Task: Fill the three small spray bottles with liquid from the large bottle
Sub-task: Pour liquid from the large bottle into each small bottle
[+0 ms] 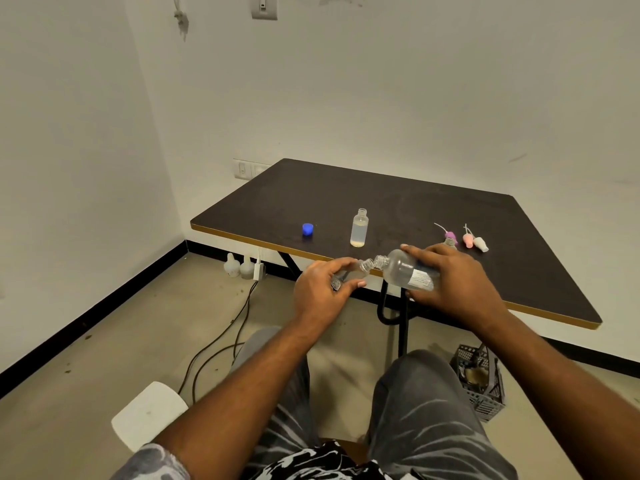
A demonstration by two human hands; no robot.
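Observation:
My right hand [453,282] grips the large clear bottle [403,270], tipped on its side with its open neck pointing left. My left hand [323,289] holds a small clear bottle [356,270] tilted, its mouth touching the large bottle's neck, just in front of the table's near edge. A second small bottle [359,227] stands open on the dark table [398,199], holding liquid. The neck of a third small bottle [450,242] shows behind my right hand. A blue cap [307,229] lies to the left. Purple [449,234], pink [467,239] and white [480,243] spray tops lie at the right.
Cables [221,344] run over the floor at the left, near white items [239,266] by the wall. A grey crate [481,382] sits on the floor under the table's right side. A white stool [149,414] stands at my lower left. My knees are below the hands.

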